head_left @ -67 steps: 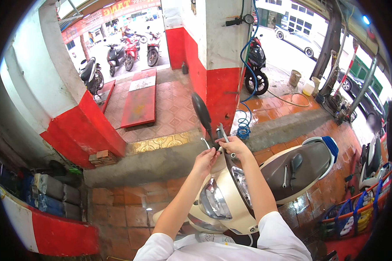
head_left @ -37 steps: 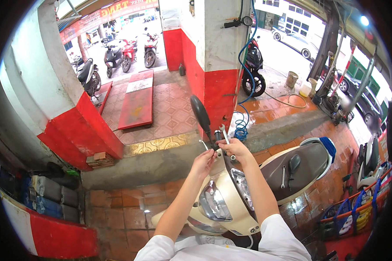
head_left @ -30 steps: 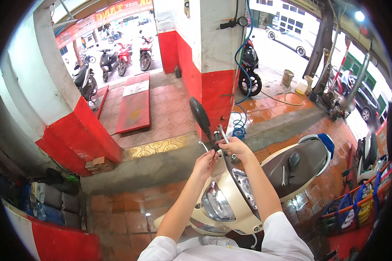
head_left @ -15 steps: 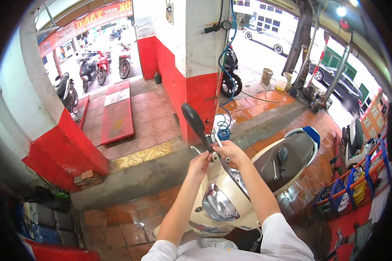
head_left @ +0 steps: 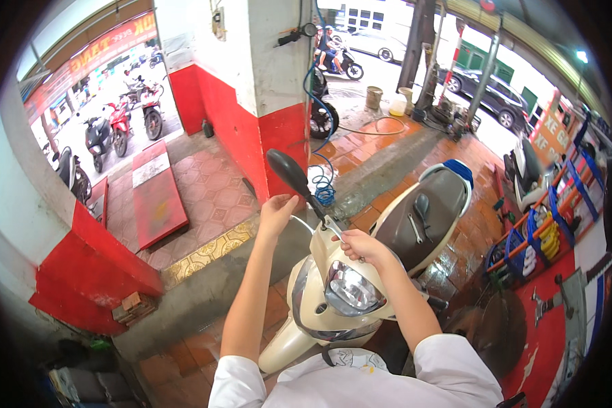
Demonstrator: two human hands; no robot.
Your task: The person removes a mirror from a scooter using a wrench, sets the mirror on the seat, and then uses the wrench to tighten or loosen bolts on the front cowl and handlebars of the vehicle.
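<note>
Black mirror [head_left: 287, 170], its stem tilted up toward eleven o'clock, is seen standing at the handlebar of a cream scooter [head_left: 313, 289] in an open-fronted workshop. A silver wrench [head_left: 334, 228] is held in the right hand [head_left: 364, 248], the fingers closed round its shank, with its upper end set at the foot of the mirror's stem. By the left hand [head_left: 277, 214], toward ten o'clock from the right, the thumb and fingertips are drawn close together near the stem; whether anything is pinched between them cannot be told. A curved silver lever [head_left: 302, 222] is seen just beside that hand at about three o'clock.

Work at the stem's foot is judged to be under way rather than finished: the mirror is stood in place and the wrench is set at its base, but how tight the joint is, and which way it is being turned, cannot be made out. What is left there is judged to be the fastening alone. On the brown seat [head_left: 396, 212], at about two o'clock from the right hand, a second mirror [head_left: 422, 205] is laid loose, joined to nothing, with a second wrench [head_left: 415, 228] beside it, neither touched by a hand.
</note>
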